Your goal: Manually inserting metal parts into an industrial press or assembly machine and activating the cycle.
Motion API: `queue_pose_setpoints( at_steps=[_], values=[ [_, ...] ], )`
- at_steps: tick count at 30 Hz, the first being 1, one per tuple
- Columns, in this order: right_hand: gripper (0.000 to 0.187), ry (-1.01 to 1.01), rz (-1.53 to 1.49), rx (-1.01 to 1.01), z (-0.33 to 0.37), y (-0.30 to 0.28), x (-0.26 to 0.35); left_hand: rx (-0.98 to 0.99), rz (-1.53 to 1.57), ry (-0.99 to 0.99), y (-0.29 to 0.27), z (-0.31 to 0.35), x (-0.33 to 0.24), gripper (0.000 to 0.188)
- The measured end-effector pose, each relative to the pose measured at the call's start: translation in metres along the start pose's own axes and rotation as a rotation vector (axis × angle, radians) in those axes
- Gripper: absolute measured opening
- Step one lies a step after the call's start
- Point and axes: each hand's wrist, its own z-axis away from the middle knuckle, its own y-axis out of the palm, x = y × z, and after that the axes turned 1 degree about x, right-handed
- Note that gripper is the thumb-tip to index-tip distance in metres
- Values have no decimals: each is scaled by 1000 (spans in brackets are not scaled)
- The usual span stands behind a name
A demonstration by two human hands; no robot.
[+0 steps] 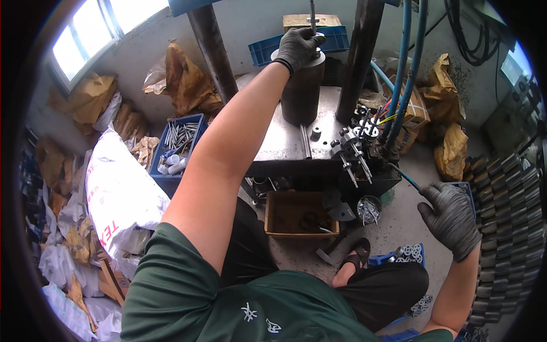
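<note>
Hands both grip: left hand [297, 49] a steel rod [313, 11], right hand [452, 219] a blue lever [409, 180].

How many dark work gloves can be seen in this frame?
2: one on the left hand, at the top of the metal cylinder; one on the right hand, at the thin rod. More may be hidden.

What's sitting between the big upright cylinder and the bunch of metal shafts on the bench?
In the head view, a small round metal piece sits between the cylinder and the shafts.
</note>
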Motion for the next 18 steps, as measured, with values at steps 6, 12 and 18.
queue_pose_setpoints(
  at_steps=[6,12,18],
  values=[
    [39,270,-101,376,0,-1,-18,-26,-244,149,-1,-3,7,41],
    [38,303,-147,260,17,17,-16,9,-80,54,0,-8,11,39],
    [28,302,-152,297,53,55,6,-23,-143,124,1,-7,14,42]
  ],
)
